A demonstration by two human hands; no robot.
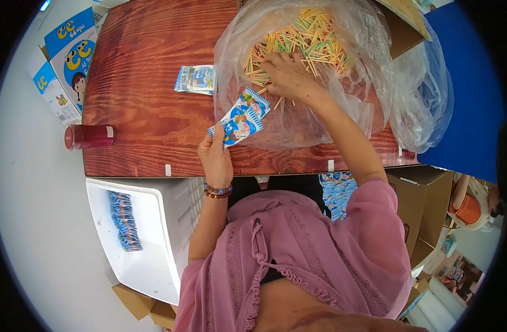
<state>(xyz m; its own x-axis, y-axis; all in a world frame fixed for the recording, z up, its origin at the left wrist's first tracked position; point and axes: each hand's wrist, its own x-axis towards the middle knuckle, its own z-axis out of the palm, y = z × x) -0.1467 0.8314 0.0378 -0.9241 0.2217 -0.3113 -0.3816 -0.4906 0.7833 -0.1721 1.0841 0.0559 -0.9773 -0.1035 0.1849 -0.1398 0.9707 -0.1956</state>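
My left hand [216, 160] pinches two blue-and-white printed packets [241, 119], fanned one over the other, near the table's front edge. My right hand [289, 77] reaches into a heap of thin coloured sticks [314, 41], pale yellow, green and pinkish. Its fingers curl down around some of them; the fingertips are partly hidden. The heap lies in a large clear plastic bag [231, 61] spread wide on the table. Left of the bag's edge, a small stack of similar packets [195, 79] lies flat on the wood.
A red-brown wooden table [143, 66] bears a dark red cylindrical container [90, 136] at its left edge. Blue printed cartons [71, 55] stand beyond it. Below, a white bin [154, 243] holds a row of packets. Cardboard boxes [425, 205] and another person [475, 202] are at right.
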